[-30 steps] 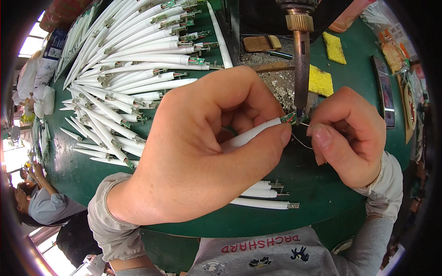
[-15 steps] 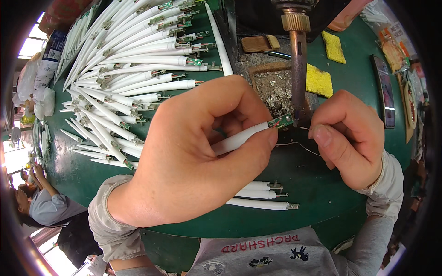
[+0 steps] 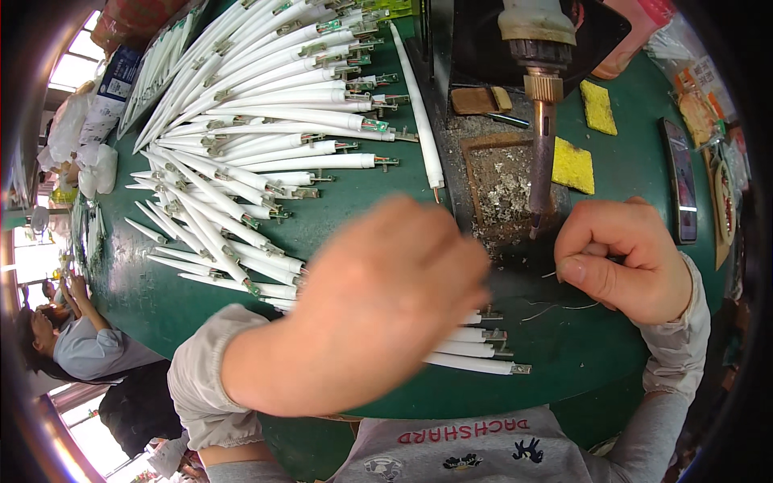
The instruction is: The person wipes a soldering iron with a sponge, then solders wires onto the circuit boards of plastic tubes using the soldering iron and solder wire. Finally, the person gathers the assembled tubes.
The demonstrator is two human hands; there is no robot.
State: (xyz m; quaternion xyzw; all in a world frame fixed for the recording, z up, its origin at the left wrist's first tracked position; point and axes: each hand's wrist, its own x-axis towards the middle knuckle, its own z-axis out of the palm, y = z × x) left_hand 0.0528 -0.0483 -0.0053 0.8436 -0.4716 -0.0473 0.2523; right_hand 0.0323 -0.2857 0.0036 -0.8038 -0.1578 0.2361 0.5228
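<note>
My left hand (image 3: 394, 282), smeared by motion, is over the table between the large fan of white tapered sticks (image 3: 298, 121) and a small group of the same sticks (image 3: 471, 365). Its fingers cannot be made out, nor whether anything is in them. Small green circuit boards and metal parts show at the sticks' ends. In a pinch of thumb and forefinger, my right hand (image 3: 628, 262) holds thin solder wire (image 3: 550, 275), its short end poking out. Left of that hand, a soldering iron (image 3: 543, 145) points down, its tip above a tray of solder scraps (image 3: 503, 189).
Yellow sponges (image 3: 572, 167) lie beside the iron. A phone (image 3: 680, 181) rests at the right edge. One lone white stick (image 3: 417, 109) lies along the dark stand. Plastic bags (image 3: 68, 137) sit at far left, with a seated person (image 3: 97, 346) beyond the table.
My left hand has moved off the iron's tip, down and leftward; the stick it held no longer shows there. One more stick end shows in the small group. My right hand keeps the wire.
</note>
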